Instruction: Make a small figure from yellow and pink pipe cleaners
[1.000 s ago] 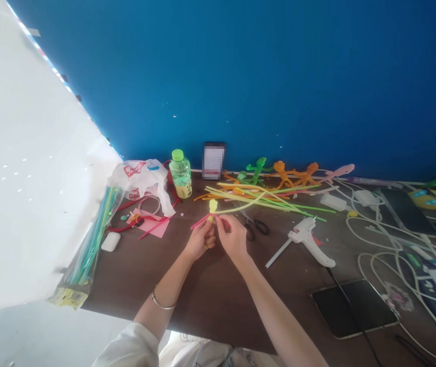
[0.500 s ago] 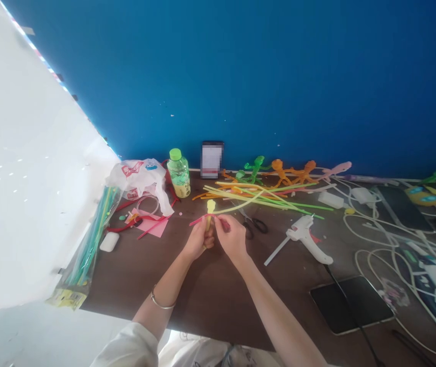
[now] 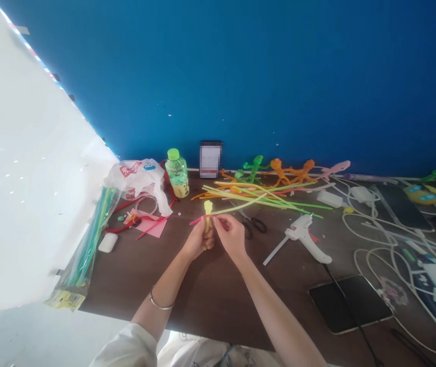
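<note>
Over the middle of the table, my left hand (image 3: pixel 199 238) is closed around a yellow pipe-cleaner figure (image 3: pixel 208 207), whose bumpy head sticks up above the fist. A red pipe cleaner (image 3: pixel 195 221) crosses just below that head, its free end poking out to the left. My right hand (image 3: pixel 232 235) pinches the red pipe cleaner on the other side, close beside my left hand. From the figure a long pale-yellow strand (image 3: pixel 236 208) runs to the right. Fingers hide where the red and yellow pieces meet.
Loose pipe cleaners (image 3: pixel 256 192) lie behind my hands, near black-handled scissors (image 3: pixel 258 225). A white glue gun (image 3: pixel 301 229) and a dark tablet (image 3: pixel 350 304) are on the right, among cables. On the left are a green-capped bottle (image 3: pixel 177 174) and a plastic bag (image 3: pixel 135 176).
The whole view has shifted slightly. Both hands keep nearly the same pose, with the yellow figure and the red pipe cleaner still held.
</note>
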The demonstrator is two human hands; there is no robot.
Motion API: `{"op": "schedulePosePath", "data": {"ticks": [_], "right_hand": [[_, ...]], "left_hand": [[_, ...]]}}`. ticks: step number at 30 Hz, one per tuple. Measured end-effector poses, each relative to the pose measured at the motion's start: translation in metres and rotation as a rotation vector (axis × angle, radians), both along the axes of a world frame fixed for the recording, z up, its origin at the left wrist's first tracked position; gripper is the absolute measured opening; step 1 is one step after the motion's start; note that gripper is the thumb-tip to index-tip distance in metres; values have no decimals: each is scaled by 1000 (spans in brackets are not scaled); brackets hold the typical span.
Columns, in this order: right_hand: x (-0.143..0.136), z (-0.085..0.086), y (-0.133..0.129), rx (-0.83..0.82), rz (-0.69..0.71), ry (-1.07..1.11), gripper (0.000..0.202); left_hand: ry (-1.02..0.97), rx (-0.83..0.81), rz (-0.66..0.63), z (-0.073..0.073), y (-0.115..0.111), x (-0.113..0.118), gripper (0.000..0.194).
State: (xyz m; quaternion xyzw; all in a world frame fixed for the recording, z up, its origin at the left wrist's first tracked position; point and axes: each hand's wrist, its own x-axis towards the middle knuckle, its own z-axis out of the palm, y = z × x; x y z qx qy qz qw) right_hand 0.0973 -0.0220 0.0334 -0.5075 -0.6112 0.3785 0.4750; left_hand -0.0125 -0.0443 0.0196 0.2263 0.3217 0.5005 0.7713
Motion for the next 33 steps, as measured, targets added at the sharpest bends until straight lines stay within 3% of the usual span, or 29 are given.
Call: {"op": "schedulePosePath", "data": {"ticks": [13, 22, 33], "right_hand": [[4, -1, 1, -33, -34, -20, 17], [5, -2, 1, -46, -37, -62, 19], [4, -1, 2, -88, -11, 33, 20]], "left_hand": [[16, 1, 11, -10, 0, 4, 44], [92, 6, 49, -4, 0, 7, 44], [14, 5, 43, -3, 0, 5, 41]]}}
